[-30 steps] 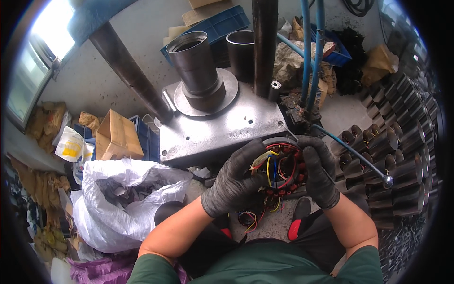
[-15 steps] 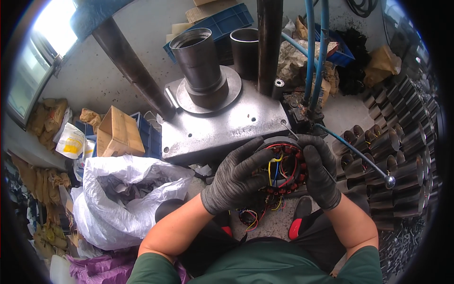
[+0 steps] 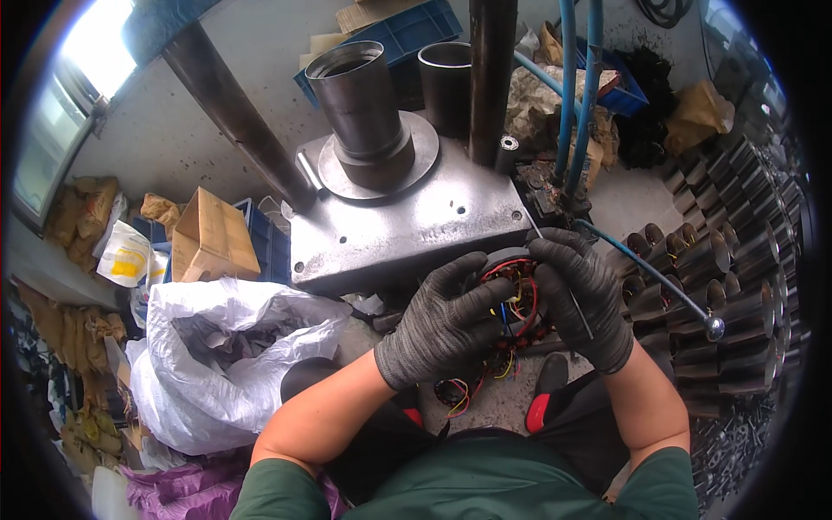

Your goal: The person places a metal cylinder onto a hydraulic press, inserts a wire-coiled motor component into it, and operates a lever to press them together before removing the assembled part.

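A motor stator (image 3: 525, 305), ring-shaped with red windings and red, yellow and blue lead wires, is held up between my gloved hands over my lap. My left hand (image 3: 440, 322) is closed round its left side, fingers at the wires. At its right side is my right hand (image 3: 582, 299), its fingers bent, with a thin metal rod (image 3: 581, 315) gripped in it. The rod slants across the palm and sticks out above the fingers. Both hands partly hide the stator. Below it, a second wired ring (image 3: 451, 393) lies on the floor between my feet.
Ahead stands a steel press bed (image 3: 390, 238) bearing a metal cylinder (image 3: 354, 104). A ball-ended lever (image 3: 713, 328) juts out at the right, before rows of metal tubes (image 3: 737, 303). At the left are a white sack (image 3: 173, 381) and a cardboard box (image 3: 212, 234).
My right hand's fingers have moved up and over the stator's top right, and more of the rod shows. My left fingers have shifted on the wires. The view has tilted slightly.
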Tool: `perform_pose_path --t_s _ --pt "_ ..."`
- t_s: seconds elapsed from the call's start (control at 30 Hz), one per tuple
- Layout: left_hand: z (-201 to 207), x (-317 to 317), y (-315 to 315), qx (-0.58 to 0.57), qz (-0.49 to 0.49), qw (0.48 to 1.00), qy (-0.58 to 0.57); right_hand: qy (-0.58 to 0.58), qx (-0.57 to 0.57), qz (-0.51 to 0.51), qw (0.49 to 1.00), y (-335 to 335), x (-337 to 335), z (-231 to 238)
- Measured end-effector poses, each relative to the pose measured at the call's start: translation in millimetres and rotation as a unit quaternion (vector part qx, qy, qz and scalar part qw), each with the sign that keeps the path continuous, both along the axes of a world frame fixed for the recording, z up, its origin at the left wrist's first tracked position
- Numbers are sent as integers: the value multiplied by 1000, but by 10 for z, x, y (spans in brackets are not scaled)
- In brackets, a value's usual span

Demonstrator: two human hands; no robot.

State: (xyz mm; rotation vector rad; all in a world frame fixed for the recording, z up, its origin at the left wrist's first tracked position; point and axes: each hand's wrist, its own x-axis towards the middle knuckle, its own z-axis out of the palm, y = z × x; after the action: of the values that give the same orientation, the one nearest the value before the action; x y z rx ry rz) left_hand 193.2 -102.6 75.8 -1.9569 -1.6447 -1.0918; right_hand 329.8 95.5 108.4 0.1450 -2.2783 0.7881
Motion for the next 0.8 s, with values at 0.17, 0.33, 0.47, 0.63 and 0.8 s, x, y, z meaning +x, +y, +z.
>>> perform_pose_path --t_s 0.17,0.33,0.47,0.63,0.8 --pt "7 -14 -8 -12 12 1000 1 11 122 -4 992 -22 -6 117" --pt "19 -17 -11 -12 5 1000 -5 11 44 -7 999 -1 -37 -29" --pt "-46 11 -12 -4 9 1000 -10 16 28 12 999 13 -64 -80" --pt "-70 18 -14 -21 18 999 -38 11 7 17 1000 9 -76 -146" --pt "-56 -8 -16 -18 3 993 -115 86 -63 18 994 52 -101 -269"
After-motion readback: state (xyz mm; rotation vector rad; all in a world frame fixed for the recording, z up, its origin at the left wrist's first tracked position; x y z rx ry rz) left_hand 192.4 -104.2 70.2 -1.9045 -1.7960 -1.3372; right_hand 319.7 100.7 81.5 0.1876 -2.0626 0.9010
